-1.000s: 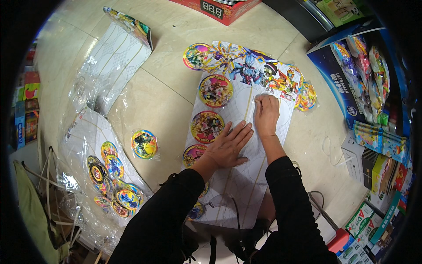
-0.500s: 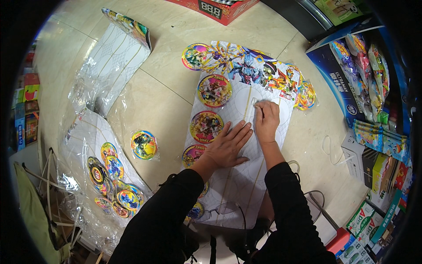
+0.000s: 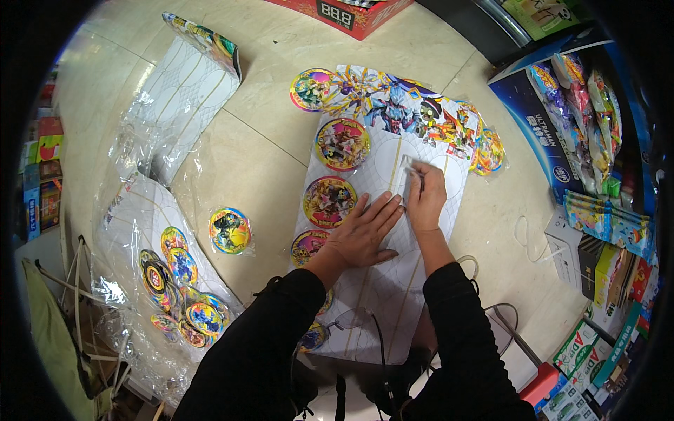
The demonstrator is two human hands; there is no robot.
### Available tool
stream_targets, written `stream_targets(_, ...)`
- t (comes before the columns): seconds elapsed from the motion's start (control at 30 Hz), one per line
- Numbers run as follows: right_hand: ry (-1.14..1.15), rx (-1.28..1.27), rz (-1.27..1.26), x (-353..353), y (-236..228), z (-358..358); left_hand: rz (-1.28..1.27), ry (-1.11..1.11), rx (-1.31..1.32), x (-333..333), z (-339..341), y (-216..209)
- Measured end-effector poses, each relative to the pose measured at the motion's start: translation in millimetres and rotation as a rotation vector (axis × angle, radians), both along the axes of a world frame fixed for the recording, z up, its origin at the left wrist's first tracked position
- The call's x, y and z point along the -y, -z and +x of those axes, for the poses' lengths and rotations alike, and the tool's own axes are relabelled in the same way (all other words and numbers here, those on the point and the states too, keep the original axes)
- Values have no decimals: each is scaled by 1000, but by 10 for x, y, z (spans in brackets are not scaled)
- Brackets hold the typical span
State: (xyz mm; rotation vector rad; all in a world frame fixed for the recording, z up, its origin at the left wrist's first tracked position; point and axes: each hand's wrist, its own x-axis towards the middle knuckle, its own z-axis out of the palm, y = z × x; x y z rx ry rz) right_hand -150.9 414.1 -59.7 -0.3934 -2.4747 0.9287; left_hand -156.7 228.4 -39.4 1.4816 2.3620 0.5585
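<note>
A white display card (image 3: 414, 281) with a printed character header (image 3: 400, 112) lies before me. My left hand (image 3: 365, 231) rests flat on its middle, fingers stretched out. Just right of it, my right hand (image 3: 426, 193) is closed in a pinch over the card, slightly blurred. At its fingertips is a small whitish strip (image 3: 406, 163), too unclear to name. Down the card's left side runs a column of round colourful discs, among them an upper disc (image 3: 342, 144) and a disc below it (image 3: 330, 202). The lower ones are partly covered by my left hand and sleeve.
On the left lie a folded card (image 3: 189, 84), clear plastic wrap (image 3: 119, 316) and a heap of round discs (image 3: 203, 317). One wrapped disc (image 3: 230, 231) sits alone on the tiled floor. A blue box of snack packets (image 3: 519, 105) and stacked boxes (image 3: 607, 274) line the right.
My right hand has shifted slightly, its fingers turning a little over the card and the whitish strip. The left hand stays where it was.
</note>
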Motion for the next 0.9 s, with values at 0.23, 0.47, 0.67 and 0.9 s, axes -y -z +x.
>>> stream_targets(0.23,50,71,-4,-63,-10,-372,-11,13,27,9,-8,5)
stream_targets(0.47,18,50,183,-164,39,-521,19,2,55,1,-8,-13)
stream_targets(0.67,114,210,93,-245,-96,-731,19,-10,43,-4,0,-14)
stream_targets(0.9,-78,131,73,-195,-136,-345,-3,5,5,18,-7,29)
